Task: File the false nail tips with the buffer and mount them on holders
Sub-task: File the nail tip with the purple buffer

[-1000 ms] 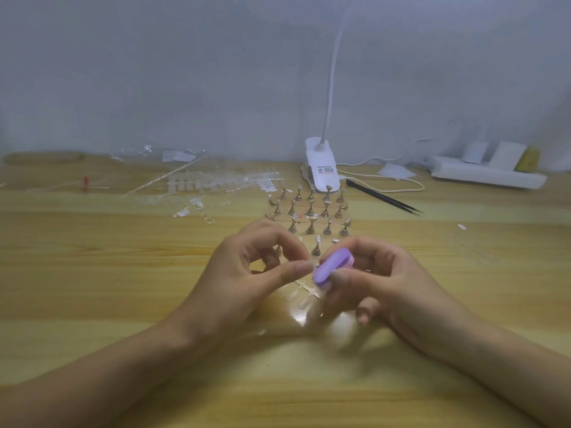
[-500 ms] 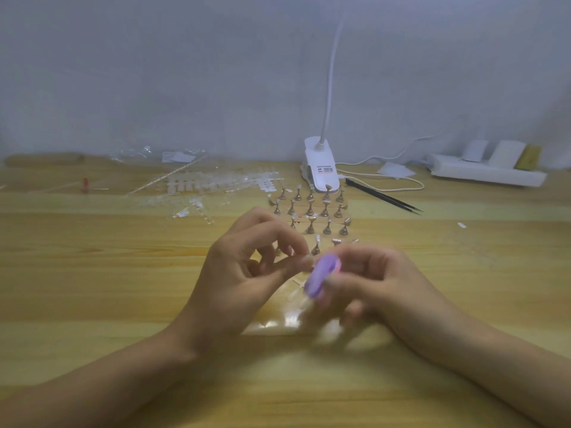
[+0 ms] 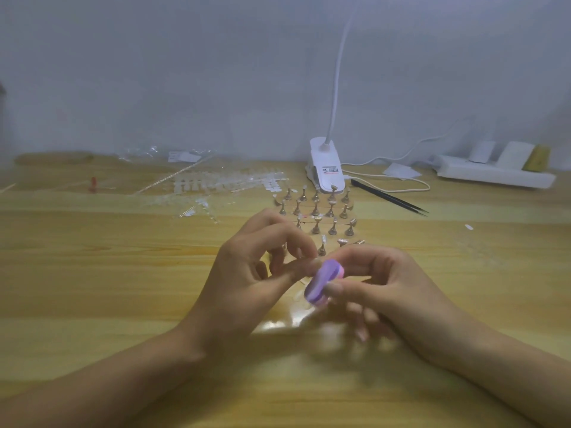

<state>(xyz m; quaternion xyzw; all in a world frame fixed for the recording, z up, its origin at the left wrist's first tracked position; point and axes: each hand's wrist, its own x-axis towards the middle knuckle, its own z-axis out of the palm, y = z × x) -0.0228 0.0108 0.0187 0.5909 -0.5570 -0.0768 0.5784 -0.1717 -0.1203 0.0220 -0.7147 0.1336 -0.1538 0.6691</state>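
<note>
buffer [image 3: 323, 282] is tipped steeper than 1 s ago. it is gripped in the right hand [image 3: 386, 291], between the 2 hands. left hand [image 3: 253, 273] is pinched thumb to forefinger at its far end; anything pinched there cannot be told.

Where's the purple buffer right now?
Head view, centre: the purple buffer is held in the right hand, its upper end by the left hand, just in front of the nail holders.

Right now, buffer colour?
Purple, with a pink layer at one end; the buffer shows in the head view, held in the right hand.
</note>
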